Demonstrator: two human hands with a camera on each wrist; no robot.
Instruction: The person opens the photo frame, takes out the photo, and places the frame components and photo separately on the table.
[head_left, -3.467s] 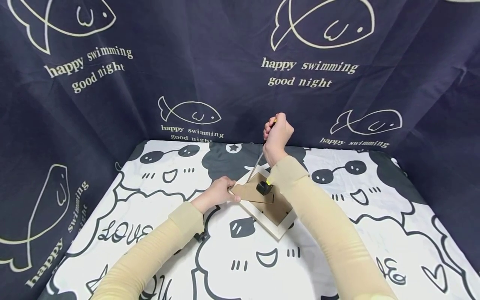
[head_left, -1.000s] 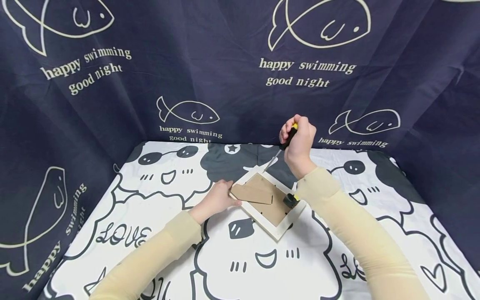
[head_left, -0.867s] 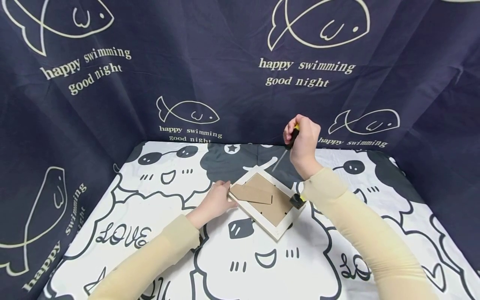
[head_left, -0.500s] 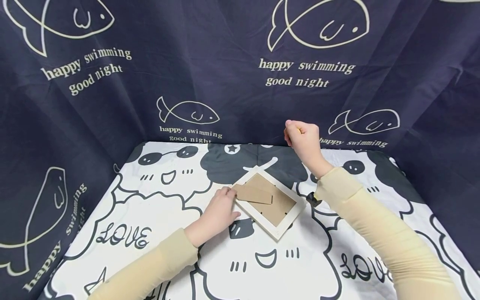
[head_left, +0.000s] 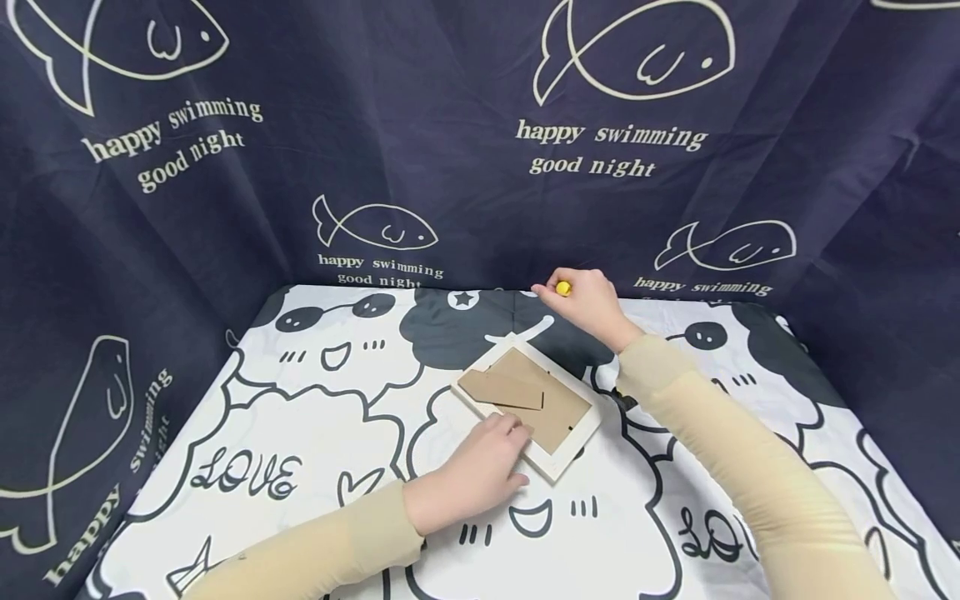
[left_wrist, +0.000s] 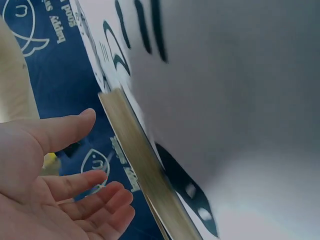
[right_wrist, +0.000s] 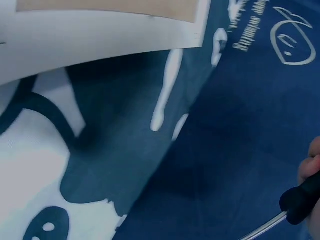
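Note:
A white picture frame (head_left: pixel 582 426) lies back side up on the table, its brown backing board (head_left: pixel 558 417) and cardboard stand (head_left: pixel 502 389) showing. Over the frame's near-left edge is my left hand (head_left: pixel 480 467), fingertips above the rim. In the left wrist view, that hand (left_wrist: pixel 60 185) has loosely bent fingers beside the frame's side edge (left_wrist: pixel 145 160) and holds nothing. My right hand (head_left: pixel 588 302), raised beyond the frame, grips a screwdriver whose yellow handle end (head_left: pixel 563 288) pokes out. The right wrist view shows its black handle (right_wrist: pixel 300 200) and metal shaft (right_wrist: pixel 265 227); the tip is out of view.
A white cloth (head_left: pixel 300 417) with black cartoon drawings covers the table. Behind and at both sides hangs a dark blue curtain (head_left: pixel 480 150) printed with fish and lettering. Small dark tabs (head_left: pixel 571 428) stand along the backing board's edge.
My right hand lifts the screwdriver away from the frame's far edge and turns it, yellow end toward the camera. My left hand lets go of the left corner and slides along the near edge.

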